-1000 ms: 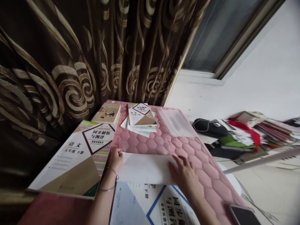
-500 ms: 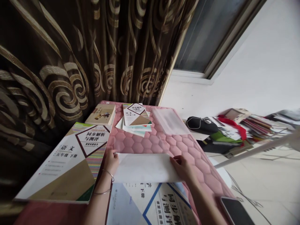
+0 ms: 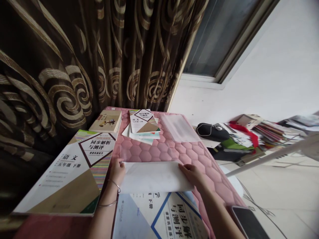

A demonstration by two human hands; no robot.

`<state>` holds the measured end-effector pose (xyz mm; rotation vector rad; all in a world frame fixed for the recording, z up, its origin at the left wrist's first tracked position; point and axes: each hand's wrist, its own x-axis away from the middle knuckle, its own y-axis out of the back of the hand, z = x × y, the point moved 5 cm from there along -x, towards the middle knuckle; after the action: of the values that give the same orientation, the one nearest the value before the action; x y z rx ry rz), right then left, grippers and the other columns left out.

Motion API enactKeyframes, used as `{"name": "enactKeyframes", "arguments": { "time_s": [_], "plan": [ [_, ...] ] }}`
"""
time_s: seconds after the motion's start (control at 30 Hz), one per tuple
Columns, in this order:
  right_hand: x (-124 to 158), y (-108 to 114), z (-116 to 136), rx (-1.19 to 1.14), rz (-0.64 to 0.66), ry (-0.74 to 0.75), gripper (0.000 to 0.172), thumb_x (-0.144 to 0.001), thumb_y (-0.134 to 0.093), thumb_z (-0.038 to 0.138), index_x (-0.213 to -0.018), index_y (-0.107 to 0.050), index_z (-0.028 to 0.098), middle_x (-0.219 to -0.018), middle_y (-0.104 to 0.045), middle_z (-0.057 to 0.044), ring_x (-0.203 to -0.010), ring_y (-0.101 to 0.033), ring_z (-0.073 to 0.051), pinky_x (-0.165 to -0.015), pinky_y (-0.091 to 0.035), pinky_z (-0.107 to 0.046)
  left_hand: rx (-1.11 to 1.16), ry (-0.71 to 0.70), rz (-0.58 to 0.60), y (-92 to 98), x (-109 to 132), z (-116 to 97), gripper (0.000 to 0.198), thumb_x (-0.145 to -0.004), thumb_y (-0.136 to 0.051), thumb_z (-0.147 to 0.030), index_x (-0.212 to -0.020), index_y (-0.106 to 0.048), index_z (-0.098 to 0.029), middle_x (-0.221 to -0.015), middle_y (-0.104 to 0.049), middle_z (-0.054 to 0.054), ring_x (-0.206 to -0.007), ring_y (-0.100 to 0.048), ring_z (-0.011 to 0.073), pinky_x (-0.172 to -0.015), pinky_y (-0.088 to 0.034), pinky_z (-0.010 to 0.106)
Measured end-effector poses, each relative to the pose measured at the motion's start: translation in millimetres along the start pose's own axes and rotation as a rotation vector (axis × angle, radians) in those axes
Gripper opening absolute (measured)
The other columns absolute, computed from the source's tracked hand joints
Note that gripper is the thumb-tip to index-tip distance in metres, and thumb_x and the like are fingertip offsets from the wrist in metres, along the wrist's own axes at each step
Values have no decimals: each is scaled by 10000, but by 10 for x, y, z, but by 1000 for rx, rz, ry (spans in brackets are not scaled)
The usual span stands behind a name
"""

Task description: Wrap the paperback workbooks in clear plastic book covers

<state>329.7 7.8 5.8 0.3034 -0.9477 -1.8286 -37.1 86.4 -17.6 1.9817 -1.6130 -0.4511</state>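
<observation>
A folded white sheet (image 3: 154,176) lies across a blue-and-white workbook (image 3: 159,215) on the pink quilted table top (image 3: 174,149). My left hand (image 3: 117,171) pinches the sheet's left edge, with a thin bracelet on its wrist. My right hand (image 3: 193,174) grips the sheet's right edge, thumb on top. A large workbook with a striped spine (image 3: 74,172) lies just left of my left hand.
A small book (image 3: 107,121) and a stack of workbooks (image 3: 143,126) sit at the table's far end, beside a clear plastic sleeve (image 3: 179,127). A phone (image 3: 249,222) lies at the near right corner. A brown patterned curtain (image 3: 87,56) hangs behind. Clutter (image 3: 236,139) covers the floor to the right.
My right hand has slid from lying flat on the sheet to gripping its right edge. The left hand has stayed on the left edge, and the view has shifted slightly.
</observation>
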Motion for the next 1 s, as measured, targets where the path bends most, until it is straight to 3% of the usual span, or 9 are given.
{"name": "enactKeyframes", "arguments": {
  "time_s": [0.2, 0.43, 0.63, 0.7, 0.87, 1.0],
  "plan": [
    [-137, -49, 64, -60, 15, -36, 272, -725, -585, 405, -590, -636, 174, -568, -608, -20, -593, -541, -159, -528, -367, -260, 10, -5, -15, 16, -1, -28, 195, -766, -470, -125, -887, -622, -142, -949, -706, 134, -954, -663, 238, -823, -489, 292],
    [-149, -47, 81, -125, 16, -37, 243, -655, -639, 398, -541, -573, 194, -519, -535, 15, -554, -477, -131, -518, -345, -251, 23, -115, -95, 80, 21, -77, 105, -763, -453, -172, -750, -554, -198, -818, -675, 74, -845, -642, 211, -752, -492, 292],
    [-122, -100, -42, -665, 115, -9, 425, -520, -756, 504, -589, -443, 225, -550, -492, 49, -522, -438, -112, -489, -332, -245, 84, -248, -127, 183, 88, -246, 160, -788, -429, -269, -824, -569, -202, -864, -665, 73, -876, -633, 218, -802, -500, 333],
    [-107, -115, -78, -731, 125, -7, 441, -519, -763, 510, -607, -434, 230, -549, -489, 52, -514, -437, -113, -478, -325, -244, 109, -255, -111, 192, 90, -252, 177, -780, -433, -282, -841, -578, -200, -881, -670, 77, -875, -639, 219, -807, -507, 339],
    [-113, -121, -123, -518, 95, -59, 338, -495, -753, 453, -569, -536, 204, -513, -493, 44, -524, -437, -115, -486, -318, -244, 54, -159, -89, 159, 36, -137, 157, -675, -503, -236, -801, -576, -178, -843, -675, 89, -830, -650, 230, -761, -518, 335],
    [-148, -72, -66, -307, 32, -78, 263, -582, -683, 434, -549, -588, 190, -522, -537, 13, -565, -473, -139, -512, -347, -258, 43, -108, -77, 127, 17, -84, 193, -674, -519, -243, -825, -586, -144, -823, -687, 95, -800, -661, 225, -736, -515, 314]
  ]
}}
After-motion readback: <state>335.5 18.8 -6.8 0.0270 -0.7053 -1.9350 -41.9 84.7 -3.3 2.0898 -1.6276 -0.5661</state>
